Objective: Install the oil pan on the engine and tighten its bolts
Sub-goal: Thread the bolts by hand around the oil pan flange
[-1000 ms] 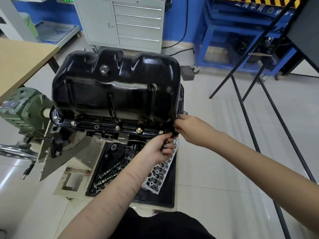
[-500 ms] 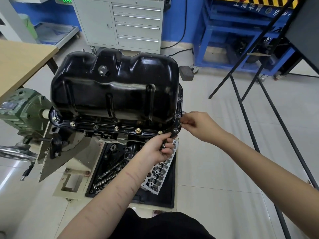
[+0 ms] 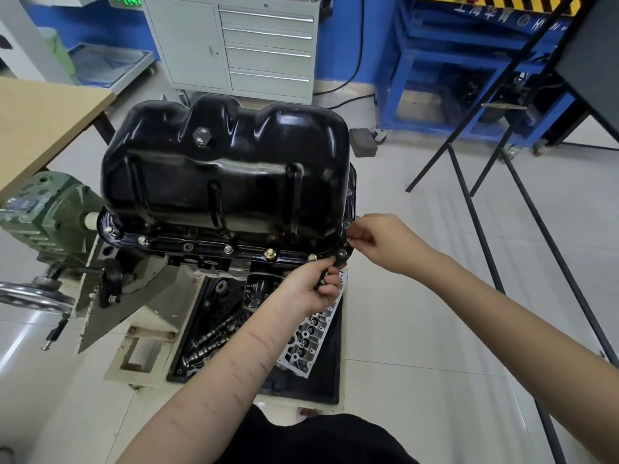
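A glossy black oil pan (image 3: 227, 169) sits upside down on the engine, its flange (image 3: 201, 247) facing me with several bolts along the near edge. My right hand (image 3: 382, 241) is at the flange's near right corner and pinches a small bolt (image 3: 349, 238) just above an open hole (image 3: 342, 253). My left hand (image 3: 313, 286) sits just below that same corner, fingers curled round several loose bolts (image 3: 323, 279).
A green gearbox (image 3: 43, 216) and a handwheel (image 3: 30, 293) of the engine stand lie at left. Below the engine, a black tray (image 3: 321, 380) holds camshafts and a cylinder head. A wooden table, grey drawer cabinet, blue frame and black tripod legs surround the stand.
My right hand has shifted from the corner hole slightly up and right along the flange's side edge. My left hand has stayed under the corner.
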Demonstrator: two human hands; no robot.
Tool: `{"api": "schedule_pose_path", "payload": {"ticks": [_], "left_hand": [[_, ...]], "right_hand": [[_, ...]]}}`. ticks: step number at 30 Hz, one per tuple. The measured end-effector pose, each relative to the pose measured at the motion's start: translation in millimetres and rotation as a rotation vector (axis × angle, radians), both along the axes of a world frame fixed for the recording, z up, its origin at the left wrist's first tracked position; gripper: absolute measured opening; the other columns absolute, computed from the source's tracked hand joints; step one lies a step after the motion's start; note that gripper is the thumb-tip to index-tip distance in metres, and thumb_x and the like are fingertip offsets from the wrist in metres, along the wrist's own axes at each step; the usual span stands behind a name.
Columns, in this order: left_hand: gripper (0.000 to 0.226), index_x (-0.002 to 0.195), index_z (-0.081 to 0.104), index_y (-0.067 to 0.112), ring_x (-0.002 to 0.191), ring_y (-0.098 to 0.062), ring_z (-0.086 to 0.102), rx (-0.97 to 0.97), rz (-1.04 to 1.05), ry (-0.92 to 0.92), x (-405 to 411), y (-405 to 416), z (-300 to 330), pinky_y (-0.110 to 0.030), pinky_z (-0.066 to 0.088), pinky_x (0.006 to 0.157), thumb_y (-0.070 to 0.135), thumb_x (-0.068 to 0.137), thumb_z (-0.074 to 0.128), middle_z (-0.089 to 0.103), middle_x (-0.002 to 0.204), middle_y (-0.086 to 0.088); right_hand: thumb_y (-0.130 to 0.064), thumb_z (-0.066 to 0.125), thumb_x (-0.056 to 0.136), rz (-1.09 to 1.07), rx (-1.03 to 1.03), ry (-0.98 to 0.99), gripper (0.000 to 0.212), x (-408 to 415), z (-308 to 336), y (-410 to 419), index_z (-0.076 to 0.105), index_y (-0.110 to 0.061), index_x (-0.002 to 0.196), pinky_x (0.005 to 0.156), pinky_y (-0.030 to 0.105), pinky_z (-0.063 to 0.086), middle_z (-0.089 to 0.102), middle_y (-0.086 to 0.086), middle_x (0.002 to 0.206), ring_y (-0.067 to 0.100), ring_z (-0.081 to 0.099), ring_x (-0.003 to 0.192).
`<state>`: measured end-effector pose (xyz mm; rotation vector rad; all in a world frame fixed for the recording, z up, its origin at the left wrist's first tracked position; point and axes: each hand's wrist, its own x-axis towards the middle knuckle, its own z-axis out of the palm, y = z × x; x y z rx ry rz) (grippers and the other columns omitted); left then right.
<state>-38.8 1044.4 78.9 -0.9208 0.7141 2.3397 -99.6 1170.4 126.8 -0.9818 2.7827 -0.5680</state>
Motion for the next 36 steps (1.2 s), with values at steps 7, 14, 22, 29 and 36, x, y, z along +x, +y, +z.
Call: {"api": "schedule_pose_path", "payload": {"ticks": [7, 14, 22, 29, 36], "left_hand": [[0.03, 0.079, 0.051, 0.003, 0.025, -0.002, 0.029, -0.067, -0.108, 0.004, -1, -3, 1, -0.01, 0.016, 0.024, 0.024, 0.097, 0.04, 0.037, 0.037, 0.006], [0.032, 0.078, 0.051, 0.004, 0.025, -0.002, 0.028, -0.064, -0.13, 0.009, -1, -4, 3, -0.011, 0.017, 0.024, 0.025, 0.097, 0.039, 0.035, 0.036, 0.006], [0.031, 0.078, 0.051, 0.004, 0.024, -0.001, 0.028, -0.069, -0.136, 0.011, -2, -3, 3, -0.012, 0.017, 0.024, 0.025, 0.097, 0.039, 0.035, 0.036, 0.006], [0.031, 0.081, 0.051, 0.006, 0.024, -0.002, 0.028, -0.059, -0.147, 0.011, -3, -3, 1, -0.012, 0.018, 0.023, 0.026, 0.098, 0.037, 0.034, 0.036, 0.006], [0.031, 0.079, 0.05, 0.008, 0.024, -0.002, 0.028, -0.07, -0.172, 0.031, -2, -4, 1, -0.012, 0.017, 0.023, 0.028, 0.098, 0.037, 0.034, 0.036, 0.007]], "right_hand": [[-0.005, 0.058, 0.084, -0.028, -0.028, -0.01, 0.017, 1, -1, 6, 0.065, -0.002, 0.099, 0.062, 0.014, 0.029, 0.053, 0.0, 0.078, 0.014, 0.048, 0.071], [-0.007, 0.058, 0.084, 0.012, -0.006, -0.006, 0.013, 4, -5, 3, 0.064, 0.0, 0.094, 0.069, 0.025, 0.038, 0.063, 0.013, 0.087, 0.024, 0.056, 0.079], [-0.01, 0.051, 0.089, 0.079, 0.111, 0.048, 0.015, 7, -5, -4, 0.06, 0.0, 0.095, 0.072, 0.027, 0.037, 0.058, 0.013, 0.095, 0.027, 0.053, 0.091], [-0.017, 0.041, 0.095, 0.13, 0.268, 0.171, 0.023, 10, -5, -11, 0.057, -0.006, 0.107, 0.076, 0.036, 0.044, 0.055, 0.009, 0.105, 0.027, 0.054, 0.098], [-0.028, 0.035, 0.099, 0.152, 0.414, 0.356, 0.028, 12, -12, -13, 0.049, -0.007, 0.111, 0.071, 0.034, 0.043, 0.053, 0.008, 0.11, 0.026, 0.053, 0.104]]}}
